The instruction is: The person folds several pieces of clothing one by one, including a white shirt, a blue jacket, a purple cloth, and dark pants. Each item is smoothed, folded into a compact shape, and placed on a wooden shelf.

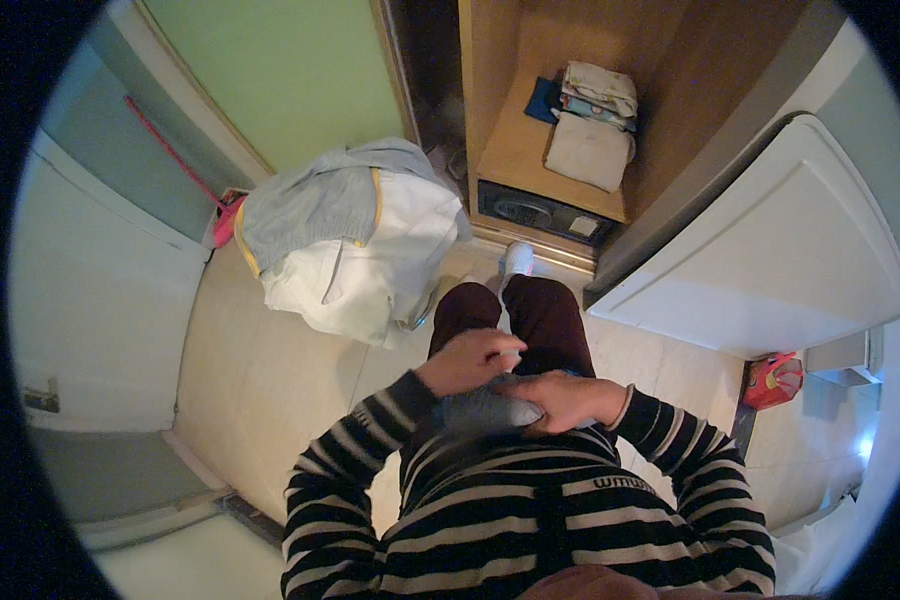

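Observation:
In front of my waist, a bundled grey-blue cloth item (480, 409) lies over my lap, partly blurred. My right hand (570, 397) grips its right end, thumb on top, and a pale rounded part of the cloth shows beside the fingers. Just above, my left hand (476, 358) has its fingers curled in close to the right thumb. A small pale patch shows between the left fingertips, and I cannot tell whether it is cloth. Dark maroon trousers (544, 322) cover my legs below the hands.
Ahead on the left, a heap of grey and white clothes (360, 247) has yellow trim. A wooden wardrobe (514, 161) holds folded clothes (589, 146) above a black safe (544, 210). A white panel (765, 240) juts in at right, near a red basket (774, 381). A pink-handled broom (172, 154) leans left.

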`<state>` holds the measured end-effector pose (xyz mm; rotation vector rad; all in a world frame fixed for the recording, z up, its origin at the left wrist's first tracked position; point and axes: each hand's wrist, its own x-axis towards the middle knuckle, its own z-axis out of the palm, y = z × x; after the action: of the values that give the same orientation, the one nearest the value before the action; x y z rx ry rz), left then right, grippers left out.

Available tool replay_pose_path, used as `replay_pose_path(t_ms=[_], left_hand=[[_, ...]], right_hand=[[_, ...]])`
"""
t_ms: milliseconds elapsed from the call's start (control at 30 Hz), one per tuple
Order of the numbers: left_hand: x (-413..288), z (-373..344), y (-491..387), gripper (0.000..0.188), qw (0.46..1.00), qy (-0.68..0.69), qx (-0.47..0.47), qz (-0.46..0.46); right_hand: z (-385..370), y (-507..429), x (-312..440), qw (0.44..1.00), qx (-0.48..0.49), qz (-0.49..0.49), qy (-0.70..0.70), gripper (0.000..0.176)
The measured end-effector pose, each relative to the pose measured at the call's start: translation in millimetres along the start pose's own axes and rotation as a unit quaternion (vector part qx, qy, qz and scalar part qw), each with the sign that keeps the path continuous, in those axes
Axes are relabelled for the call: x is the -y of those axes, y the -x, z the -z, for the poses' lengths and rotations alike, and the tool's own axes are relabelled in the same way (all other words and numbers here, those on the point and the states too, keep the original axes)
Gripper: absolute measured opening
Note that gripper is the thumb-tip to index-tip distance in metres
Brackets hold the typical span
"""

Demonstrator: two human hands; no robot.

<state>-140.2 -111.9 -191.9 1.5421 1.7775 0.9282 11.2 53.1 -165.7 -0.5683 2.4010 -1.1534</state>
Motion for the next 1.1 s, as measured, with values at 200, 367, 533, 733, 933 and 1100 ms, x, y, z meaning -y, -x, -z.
replay_pose_path(t_ms=[200,367,533,733,933,1100], left_hand=[[26,-56,10,0.064,0.907,0.306,0.198,0.210],[21,-53,14,0.061,0.868,0.389,0.194,0.239],[33,-60,15,0.062,0.868,0.387,0.198,0.239],[37,-69,28,0.061,0.815,0.483,0.148,0.285],[27,-58,33,0.057,0.897,0.334,0.156,0.244],[39,-72,38,0.051,0.861,0.443,0.084,0.236]], right_hand=[[-3,3,20,0.994,0.026,-0.074,0.074,0.067],[3,-6,41,0.981,0.060,-0.136,0.121,0.071],[3,-6,14,0.994,0.075,-0.075,0.030,0.073],[4,-5,27,0.990,0.090,-0.105,0.014,0.078],[-9,0,39,0.992,0.018,-0.106,0.070,0.077],[-1,2,28,0.995,0.048,-0.082,-0.005,0.070]])
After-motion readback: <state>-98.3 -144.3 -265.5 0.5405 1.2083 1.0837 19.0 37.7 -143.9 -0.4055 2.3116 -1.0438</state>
